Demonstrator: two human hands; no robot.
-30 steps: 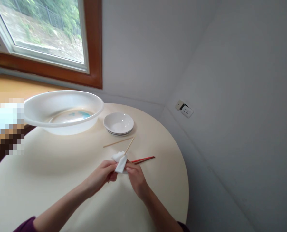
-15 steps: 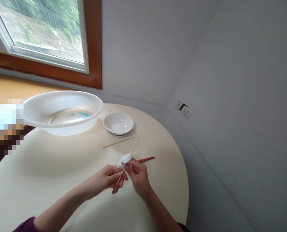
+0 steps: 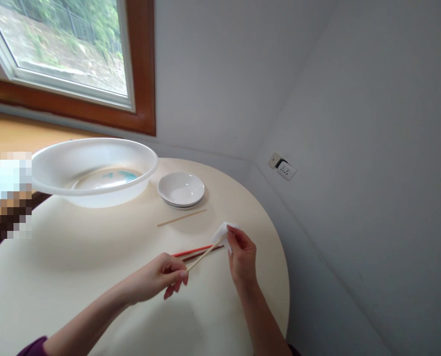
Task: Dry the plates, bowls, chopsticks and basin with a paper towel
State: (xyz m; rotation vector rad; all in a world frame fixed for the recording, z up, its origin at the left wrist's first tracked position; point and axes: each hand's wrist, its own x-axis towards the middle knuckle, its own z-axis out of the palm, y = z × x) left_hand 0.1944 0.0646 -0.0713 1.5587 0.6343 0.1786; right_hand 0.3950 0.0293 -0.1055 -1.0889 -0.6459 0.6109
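Observation:
My left hand point(image 3: 171, 276) is closed around the near end of a pale wooden chopstick point(image 3: 202, 257), which slants up to the right. At its far end my right hand point(image 3: 242, 249) pinches a white cloth or tissue point(image 3: 221, 231) around the stick. Beneath the held chopstick, a red chopstick point(image 3: 193, 250) and a dark brown chopstick point(image 3: 201, 253) lie on the table, partly covered by my left hand. Farther back rests another light wooden chopstick point(image 3: 182, 217), in front of some stacked white bowls point(image 3: 181, 190).
A large translucent basin point(image 3: 94, 190) with a blue patch at its bottom stands at the left back of the round cream table point(image 3: 75, 277). Walls close off the right side, one with a power socket point(image 3: 286, 170). A wood-framed window point(image 3: 144, 69) is at the upper left.
My right hand has slid the white cloth up and right along the chopstick to its far end. My left hand has shifted slightly left, and more of the red and brown chopsticks shows.

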